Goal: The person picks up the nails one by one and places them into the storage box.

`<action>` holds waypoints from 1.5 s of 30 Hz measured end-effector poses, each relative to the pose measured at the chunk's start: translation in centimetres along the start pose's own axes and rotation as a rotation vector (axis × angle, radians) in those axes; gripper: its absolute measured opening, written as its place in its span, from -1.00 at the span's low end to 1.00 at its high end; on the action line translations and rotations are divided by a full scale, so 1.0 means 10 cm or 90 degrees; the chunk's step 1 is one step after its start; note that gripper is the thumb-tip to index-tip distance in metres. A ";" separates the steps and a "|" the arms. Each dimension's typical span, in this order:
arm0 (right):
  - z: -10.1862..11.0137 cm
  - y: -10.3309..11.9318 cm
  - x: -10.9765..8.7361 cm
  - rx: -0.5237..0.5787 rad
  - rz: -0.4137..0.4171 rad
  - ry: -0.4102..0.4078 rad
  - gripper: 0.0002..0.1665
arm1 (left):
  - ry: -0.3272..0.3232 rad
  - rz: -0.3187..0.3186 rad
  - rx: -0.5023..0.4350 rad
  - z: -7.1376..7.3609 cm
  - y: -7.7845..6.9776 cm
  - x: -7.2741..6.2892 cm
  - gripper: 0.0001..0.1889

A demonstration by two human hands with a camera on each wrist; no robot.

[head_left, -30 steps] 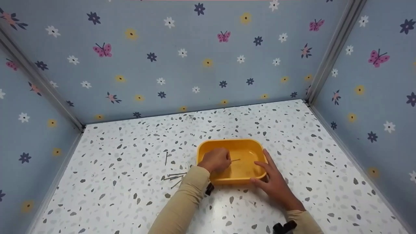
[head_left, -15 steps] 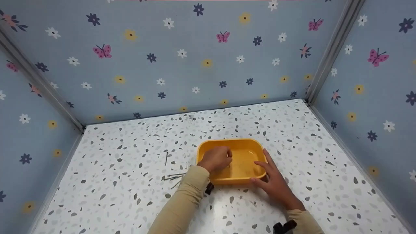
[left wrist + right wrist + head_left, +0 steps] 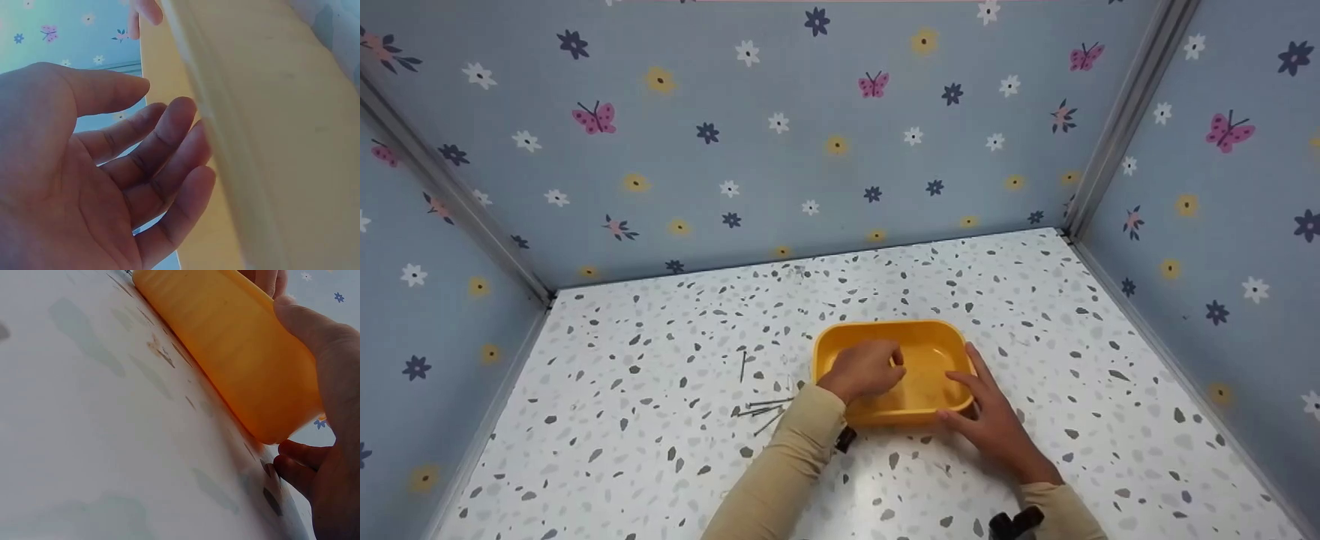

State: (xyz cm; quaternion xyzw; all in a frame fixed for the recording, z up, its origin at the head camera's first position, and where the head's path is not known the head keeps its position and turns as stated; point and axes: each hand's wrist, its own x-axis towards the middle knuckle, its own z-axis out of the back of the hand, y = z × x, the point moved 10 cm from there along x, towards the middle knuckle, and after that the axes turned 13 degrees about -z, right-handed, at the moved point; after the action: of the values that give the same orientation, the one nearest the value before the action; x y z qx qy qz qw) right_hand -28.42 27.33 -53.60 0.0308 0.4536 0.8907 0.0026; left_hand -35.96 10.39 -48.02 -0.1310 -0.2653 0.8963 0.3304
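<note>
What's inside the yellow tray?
I see the left hand in the yellow tray, and the right hand partly over its edge. The uncovered bottom looks bare. The part under the left hand is covered, so I can't tell what's there.

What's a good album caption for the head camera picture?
Left hand inside a yellow tray, right hand gripping its end, thin nails lying on the speckled table.

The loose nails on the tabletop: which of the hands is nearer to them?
The left hand, inside the yellow tray at the end nearer the nails; the right hand holds the opposite end.
</note>
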 end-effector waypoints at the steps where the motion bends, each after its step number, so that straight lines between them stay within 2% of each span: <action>1: -0.01 0.01 0.00 0.001 0.001 0.001 -0.17 | -0.002 -0.006 0.002 0.01 0.00 -0.02 -0.83; 9: 0.01 0.03 0.00 0.004 0.008 -0.004 -0.19 | -0.032 -0.048 0.030 0.07 -0.05 -0.18 -0.82; 16: 0.01 0.03 0.00 0.013 0.009 -0.003 -0.18 | -0.069 -0.096 0.092 0.08 -0.13 -0.32 -0.83; 22: 0.00 0.01 0.00 0.009 -0.003 -0.002 -0.19 | -0.104 -0.119 0.131 0.13 -0.15 -0.41 -0.85; 29: 0.00 0.02 0.00 0.008 0.000 -0.002 -0.19 | -0.181 -0.163 0.162 0.24 -0.15 -0.51 -0.90; 34: 0.01 0.02 0.00 0.005 0.001 -0.004 -0.18 | -0.227 -0.158 0.176 0.32 -0.09 -0.58 -0.91; 40: 0.00 0.01 0.01 0.006 0.004 -0.005 -0.20 | -0.303 -0.174 0.187 0.43 -0.04 -0.72 -0.88; 45: 0.00 0.00 0.00 0.003 0.005 -0.005 -0.20 | -0.349 -0.162 0.179 0.52 0.07 -0.82 -0.89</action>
State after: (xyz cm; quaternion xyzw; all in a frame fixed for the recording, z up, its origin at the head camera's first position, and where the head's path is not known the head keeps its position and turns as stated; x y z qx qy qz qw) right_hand -28.44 27.27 -53.59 0.0364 0.4553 0.8896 0.0011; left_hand -32.32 2.48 -43.69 0.1958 -0.2321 0.8777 0.3707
